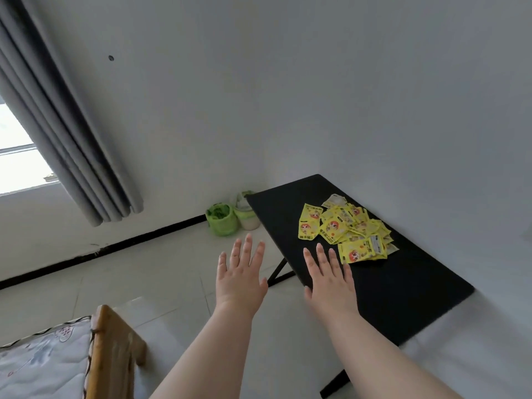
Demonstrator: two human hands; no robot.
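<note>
A heap of several yellow snack packets lies on a black table against the white wall. My left hand is stretched out flat with fingers spread, in the air over the floor, left of the table's near corner. My right hand is likewise flat with straight fingers, over the table's left edge, just short of the nearest packet. Neither hand holds anything.
Two green-topped bags stand on the tiled floor behind the table's far corner. A wooden bed frame with a patterned mattress fills the lower left. Grey curtains hang beside a bright window at left.
</note>
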